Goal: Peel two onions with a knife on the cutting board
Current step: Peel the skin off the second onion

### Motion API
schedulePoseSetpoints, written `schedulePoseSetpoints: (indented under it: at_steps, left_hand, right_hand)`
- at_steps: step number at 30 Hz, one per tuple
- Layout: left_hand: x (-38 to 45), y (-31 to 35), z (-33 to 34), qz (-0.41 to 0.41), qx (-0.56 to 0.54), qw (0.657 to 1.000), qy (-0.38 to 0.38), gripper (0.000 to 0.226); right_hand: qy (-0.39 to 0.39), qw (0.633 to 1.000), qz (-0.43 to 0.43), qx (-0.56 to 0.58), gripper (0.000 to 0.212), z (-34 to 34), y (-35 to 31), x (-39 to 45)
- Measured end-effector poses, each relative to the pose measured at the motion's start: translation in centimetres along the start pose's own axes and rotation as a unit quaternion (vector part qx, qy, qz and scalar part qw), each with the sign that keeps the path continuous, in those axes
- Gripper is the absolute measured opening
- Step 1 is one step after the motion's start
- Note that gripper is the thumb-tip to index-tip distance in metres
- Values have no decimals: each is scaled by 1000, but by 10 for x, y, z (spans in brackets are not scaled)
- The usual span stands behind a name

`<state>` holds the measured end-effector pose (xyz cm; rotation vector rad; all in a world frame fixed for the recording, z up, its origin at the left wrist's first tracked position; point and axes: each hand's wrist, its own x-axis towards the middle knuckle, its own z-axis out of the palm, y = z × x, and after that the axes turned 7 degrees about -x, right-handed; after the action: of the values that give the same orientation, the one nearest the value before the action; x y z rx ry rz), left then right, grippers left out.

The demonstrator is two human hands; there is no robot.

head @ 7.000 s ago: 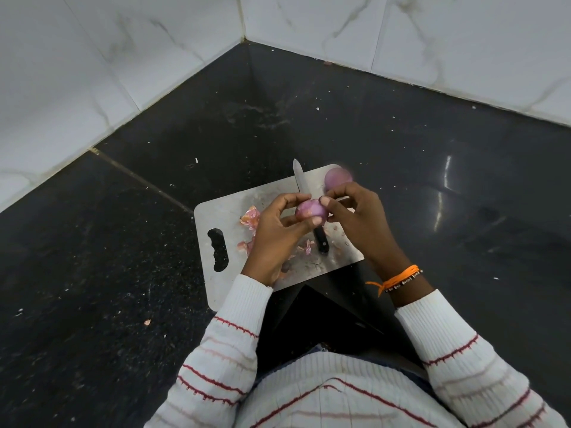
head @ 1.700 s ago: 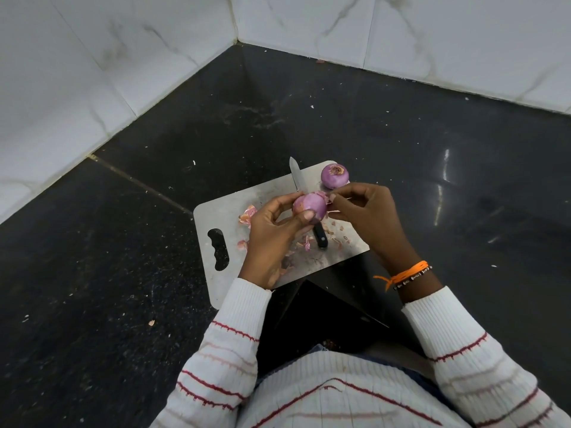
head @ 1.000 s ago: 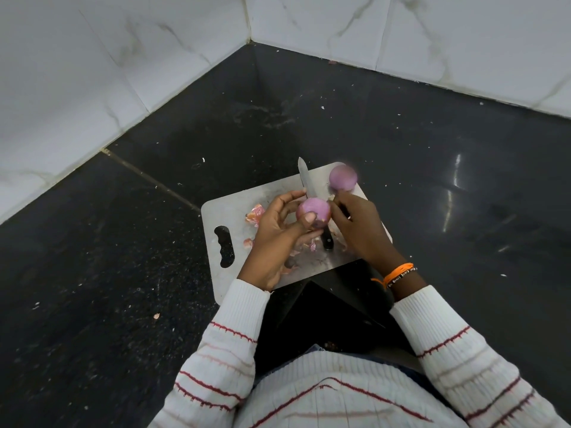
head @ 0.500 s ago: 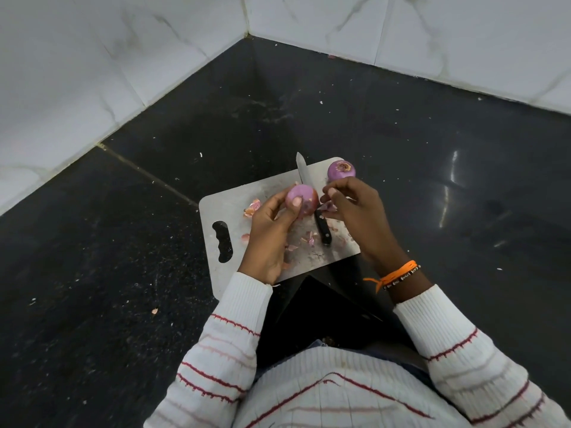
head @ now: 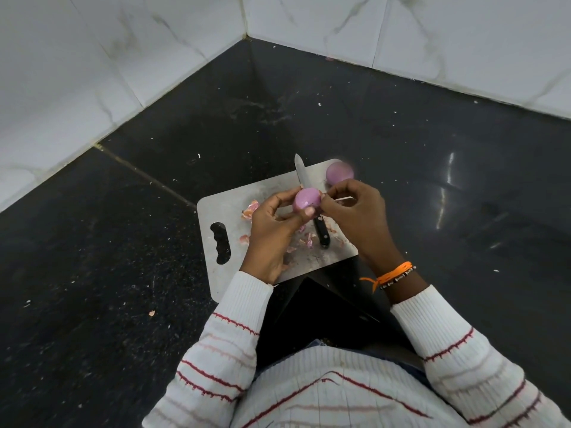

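Since half a second ago, the onion (head: 306, 201) in my left hand (head: 272, 233) is being turned a little, so a smooth peeled face is showing toward me, and my right hand (head: 355, 211) is now closing in against its right side. I am holding this onion above the cutting board (head: 222, 208), my left thumb pressing its lower edge and the other left fingers (head: 282, 197) curling behind it. My right fingers (head: 332, 196) are pinching at the onion's edge, and a thin pale strip is sticking out to the right from that pinch; I cannot tell whether it is skin or something else. Another onion (head: 339, 173), blurred, is sitting at the far right corner of the board, just beyond my right hand. A knife (head: 304, 180) is lying on the board under my hands, blade pointing away, black handle toward me. Scraps of skin (head: 251, 210) are lying scattered on the board, which is resting on a dark floor (head: 123, 242).
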<state>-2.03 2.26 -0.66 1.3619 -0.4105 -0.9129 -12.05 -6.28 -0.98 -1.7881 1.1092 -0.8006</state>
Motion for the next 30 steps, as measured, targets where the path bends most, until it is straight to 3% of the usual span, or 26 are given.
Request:
schedulePoseSetpoints:
  at_steps: [7, 20, 26, 30]
  left_hand:
    - [0, 4, -1, 12, -1, 1000, -11, 39]
    - [-2, 5, -1, 19, 35, 999, -20, 39]
    - [-2, 4, -3, 14, 56, 998, -24, 35]
    - [-3, 2, -1, 9, 53, 998, -31, 34]
  right_hand:
    - [-17, 998, 15, 52, 16, -7, 3, 4]
    - [-18, 999, 1, 44, 5, -7, -4, 0]
    - [-12, 999, -43, -25, 11, -9, 1, 3]
    - [-5, 999, -33, -5, 10, -11, 7, 4]
